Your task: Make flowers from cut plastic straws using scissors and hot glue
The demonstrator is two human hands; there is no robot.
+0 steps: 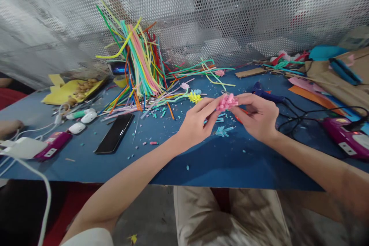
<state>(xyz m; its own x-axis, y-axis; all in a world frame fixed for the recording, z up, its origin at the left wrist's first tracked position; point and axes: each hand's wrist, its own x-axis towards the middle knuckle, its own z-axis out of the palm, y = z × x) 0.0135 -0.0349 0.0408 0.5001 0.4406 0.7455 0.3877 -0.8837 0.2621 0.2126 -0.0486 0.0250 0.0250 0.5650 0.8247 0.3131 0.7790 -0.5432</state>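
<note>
Between my hands is a pink pipe-cleaner flower (227,102), made of many short fuzzy stubs, held above the blue table (230,169). My left hand (198,119) pinches its left side between thumb and fingers. From the right, my right hand (256,115) grips its other edge with thumb and forefinger. A light blue pipe-cleaner piece (223,131) with several prongs lies on the table just below the hands. Beyond my left hand sit a yellow pipe-cleaner flower (195,97) and a pale pink one (185,86). Something orange-red under my right hand is mostly hidden.
A tall bundle of coloured pipe cleaners (141,57) stands at the back left. Left of me lie a black phone (114,133), purple power strip (53,146) and yellow bag (72,91). A blue glue gun (266,93), its cable and another power strip (347,136) are at right.
</note>
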